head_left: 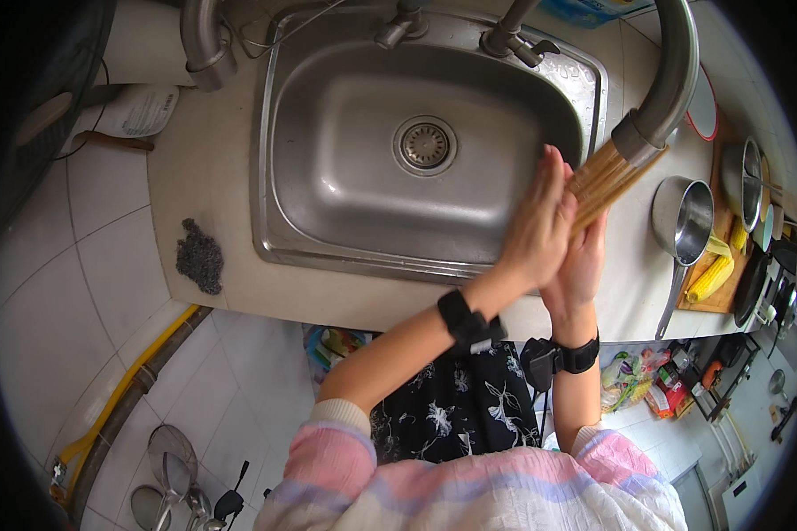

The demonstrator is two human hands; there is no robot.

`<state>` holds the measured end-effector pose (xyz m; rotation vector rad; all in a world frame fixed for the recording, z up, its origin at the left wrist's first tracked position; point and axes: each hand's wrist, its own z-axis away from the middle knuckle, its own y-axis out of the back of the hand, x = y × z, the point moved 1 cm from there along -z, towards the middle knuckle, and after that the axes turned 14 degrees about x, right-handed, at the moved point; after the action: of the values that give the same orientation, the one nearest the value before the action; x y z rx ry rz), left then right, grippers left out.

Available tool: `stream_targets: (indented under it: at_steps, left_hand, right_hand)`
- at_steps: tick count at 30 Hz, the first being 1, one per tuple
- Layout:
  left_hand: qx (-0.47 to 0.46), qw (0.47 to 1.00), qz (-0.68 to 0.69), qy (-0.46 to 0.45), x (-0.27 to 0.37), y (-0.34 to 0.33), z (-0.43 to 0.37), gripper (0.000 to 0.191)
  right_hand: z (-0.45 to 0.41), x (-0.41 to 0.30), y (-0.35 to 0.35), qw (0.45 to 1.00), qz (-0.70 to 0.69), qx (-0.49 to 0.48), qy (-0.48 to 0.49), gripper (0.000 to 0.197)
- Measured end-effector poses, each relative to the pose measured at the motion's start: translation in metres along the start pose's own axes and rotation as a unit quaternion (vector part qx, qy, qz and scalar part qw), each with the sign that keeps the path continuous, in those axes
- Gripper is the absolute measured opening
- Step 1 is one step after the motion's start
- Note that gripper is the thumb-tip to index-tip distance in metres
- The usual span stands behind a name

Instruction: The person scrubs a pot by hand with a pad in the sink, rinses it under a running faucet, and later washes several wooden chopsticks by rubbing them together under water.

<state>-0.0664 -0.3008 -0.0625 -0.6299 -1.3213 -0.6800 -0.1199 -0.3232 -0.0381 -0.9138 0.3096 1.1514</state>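
My left hand (538, 229) and my right hand (581, 265) press palm to palm around a bundle of wooden chopsticks (608, 176). The sticks slant up to the right, and a curved metal faucet spout (661, 99) hides their upper ends from view. Both hands are over the right rim of a stainless steel sink (385, 219). The left hand's fingers point up with the palm turned toward the sticks, while the lower ends are hidden between the hands. A drain strainer (426, 144) sits in the basin floor.
Another spout (206, 50) hangs at the upper left. Steel wool (199, 257) lies on the left counter. On the right are a saucepan (684, 216) with its handle over the counter edge, and corn (710, 279) on a cutting board (724, 302).
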Motion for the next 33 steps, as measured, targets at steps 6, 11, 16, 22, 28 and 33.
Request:
stream_targets:
  at_steps: [6,11,16,22,28,33]
  left_hand:
    - [0.017,0.998,-0.054,0.002,-0.009,0.005,0.0,0.058]
    - [0.023,0.98,-0.167,-0.102,0.004,0.005,0.005,0.059]
    - [0.014,0.986,-0.143,-0.08,0.007,-0.005,0.017,0.062]
    - [0.016,0.985,-0.159,-0.058,0.008,-0.01,0.026,0.061]
    - [0.029,0.993,-0.108,-0.048,-0.005,-0.002,0.018,0.06]
    - [0.008,0.997,-0.061,0.047,-0.007,0.015,0.008,0.063]
  right_hand:
    - [0.007,0.0,-0.01,1.0,0.021,-0.003,-0.014,0.049]
    - [0.003,0.003,-0.007,0.996,0.009,-0.001,-0.089,0.049]
    - [-0.012,0.006,0.021,0.994,0.033,-0.104,-0.012,0.05]
    - [0.005,0.002,0.007,0.994,0.077,-0.078,-0.014,0.052]
    - [-0.005,0.004,0.015,0.994,0.084,-0.069,-0.015,0.052]
    - [0.016,0.001,-0.007,0.995,0.06,-0.047,-0.069,0.067]
